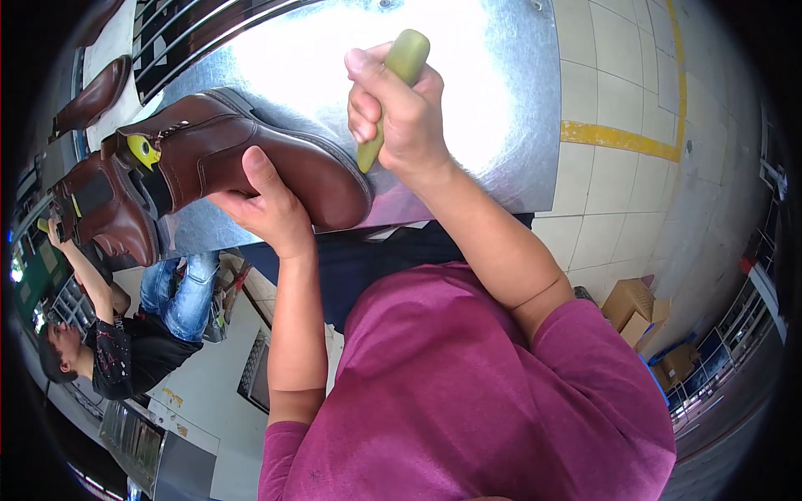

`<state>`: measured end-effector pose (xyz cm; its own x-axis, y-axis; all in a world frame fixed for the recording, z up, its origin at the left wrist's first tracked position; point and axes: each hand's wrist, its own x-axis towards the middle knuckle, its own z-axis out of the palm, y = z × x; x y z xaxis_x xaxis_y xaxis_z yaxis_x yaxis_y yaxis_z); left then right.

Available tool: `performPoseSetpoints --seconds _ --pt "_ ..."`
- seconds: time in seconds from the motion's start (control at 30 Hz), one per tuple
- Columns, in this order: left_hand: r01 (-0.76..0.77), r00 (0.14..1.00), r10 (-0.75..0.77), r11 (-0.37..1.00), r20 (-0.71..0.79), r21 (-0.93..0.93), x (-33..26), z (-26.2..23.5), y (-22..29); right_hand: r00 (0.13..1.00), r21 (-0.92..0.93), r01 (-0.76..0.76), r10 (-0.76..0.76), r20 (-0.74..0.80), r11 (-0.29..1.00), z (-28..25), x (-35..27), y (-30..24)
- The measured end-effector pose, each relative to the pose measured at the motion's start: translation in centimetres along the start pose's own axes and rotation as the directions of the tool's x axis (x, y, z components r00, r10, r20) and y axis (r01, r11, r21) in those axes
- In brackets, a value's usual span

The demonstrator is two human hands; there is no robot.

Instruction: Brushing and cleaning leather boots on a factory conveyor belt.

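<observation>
A brown leather boot [284, 163] lies on its side on the shiny metal table, its toe toward the right. My left hand [271, 209] grips it at the near side of the forefoot, thumb up on the leather and fingers partly hidden beneath. In my closed right hand [405, 117] is a tapered olive-green stick [408, 57], thick at the top and narrow at the bottom. Its narrow end points down at the sole edge by the toe; whether they touch I cannot tell. A yellow tag [144, 150] shows near the boot's opening.
More brown boots [117, 209] stand to the left, another [96, 98] farther off. Metal bars [196, 37] run along the table's [501, 100] far left. At the left a co-worker [138, 342] in a black shirt raises an arm. Cardboard boxes [631, 309] sit on the floor at right.
</observation>
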<state>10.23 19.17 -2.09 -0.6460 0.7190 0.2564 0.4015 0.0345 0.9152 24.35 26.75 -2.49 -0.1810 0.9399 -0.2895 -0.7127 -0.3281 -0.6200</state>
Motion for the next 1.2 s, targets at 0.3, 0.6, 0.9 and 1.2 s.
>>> performPoseSetpoints --seconds 0.3,0.6,0.9,1.2 --pt "0.018 0.995 -0.059 0.897 -0.080 -0.441 2.2 -0.7 -2.2 0.987 -0.251 -0.046 0.005 -0.163 0.967 -3.8 -4.5 -3.4" --pt "0.017 0.957 0.074 0.952 0.281 -0.306 9.3 -8.4 -8.5 0.972 -0.257 0.038 -0.096 -0.215 0.966 -6.4 -10.1 -4.4" --pt "-0.005 0.919 0.114 0.961 0.378 -0.278 12.2 -11.5 -6.5 0.978 -0.218 0.066 -0.106 -0.178 0.974 -4.1 -5.5 -4.5" --pt "-0.058 0.946 0.067 0.998 0.318 -0.039 9.9 -11.8 -9.1 0.957 -0.222 0.051 -0.112 -0.269 0.974 -5.3 -5.4 -4.3"
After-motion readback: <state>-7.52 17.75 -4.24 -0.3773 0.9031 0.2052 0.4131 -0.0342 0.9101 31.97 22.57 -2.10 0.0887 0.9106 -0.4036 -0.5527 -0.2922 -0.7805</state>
